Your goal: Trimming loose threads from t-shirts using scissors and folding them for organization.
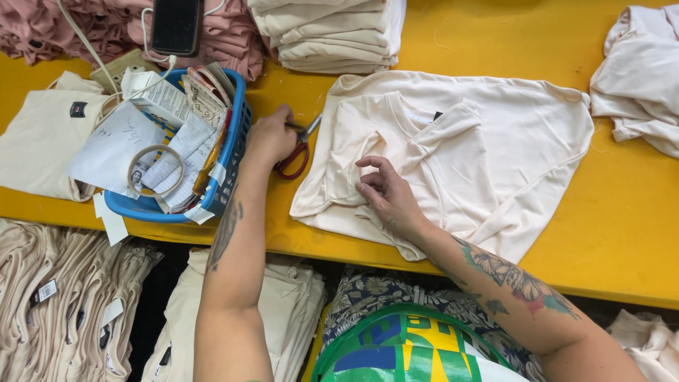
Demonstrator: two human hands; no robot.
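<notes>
The left hand (271,136) is closed around red-handled scissors (297,150) at the edge of the yellow table (622,233), just beside a blue basket (230,166). The fingers are wrapped on the handles, and the metal blades point up and to the right, towards the shirt. The right hand (387,194) rests on a cream shirt (488,163) that lies flat on the table in front of the person. Its fingers are bent and press the fabric near the lower left part of the shirt; it grips nothing firmly, only touches the cloth. The shirt is partly folded, one sleeve lying over the chest.

The basket holds papers, a tape roll (155,170) and small cards. Behind it lies a black phone (176,25) on pink cloth (233,35). A stack of folded cream shirts (329,35) stands at the far edge, and another loose shirt (640,78) lies at the right. More stacks (67,297) are below the table.
</notes>
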